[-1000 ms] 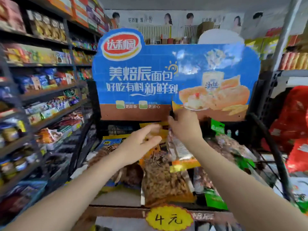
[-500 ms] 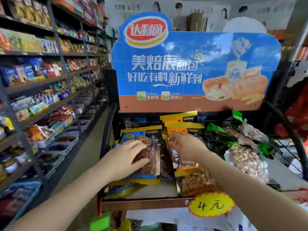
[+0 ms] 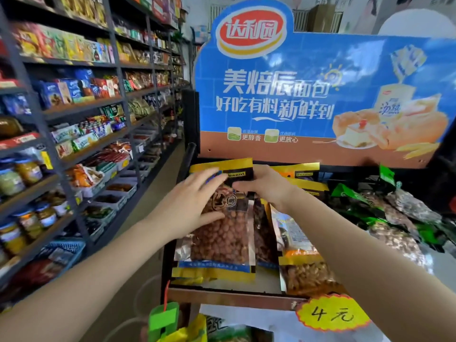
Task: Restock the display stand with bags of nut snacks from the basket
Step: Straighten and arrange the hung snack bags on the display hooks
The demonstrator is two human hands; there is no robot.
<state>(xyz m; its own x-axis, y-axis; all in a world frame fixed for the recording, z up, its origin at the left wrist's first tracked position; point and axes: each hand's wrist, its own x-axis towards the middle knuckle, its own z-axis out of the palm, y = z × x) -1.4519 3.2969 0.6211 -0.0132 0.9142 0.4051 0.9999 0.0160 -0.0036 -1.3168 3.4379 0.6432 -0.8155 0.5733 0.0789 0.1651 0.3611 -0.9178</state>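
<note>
Pressing flat: left hand (fingers splayed), right hand on peanut bag.

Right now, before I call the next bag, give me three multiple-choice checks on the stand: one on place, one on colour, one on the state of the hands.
1. Where do the green-topped nut bags lie on the display stand?
A. Left end
B. Right side
C. Under the price tag

2. What colour is the price tag reading 4 元?
A. Yellow
B. Blue
C. White

3. What are the hands doing?
A. Both hang clear of the stand
B. Only one touches a bag
C. Both rest on the peanut bag

Answers: 1 B, they lie right of the yellow-topped bags. 2 A, a yellow scalloped tag with dark writing. 3 C, the left hand lies flat on the bag's clear front with fingers spread, while the right hand is at its top edge.
</note>
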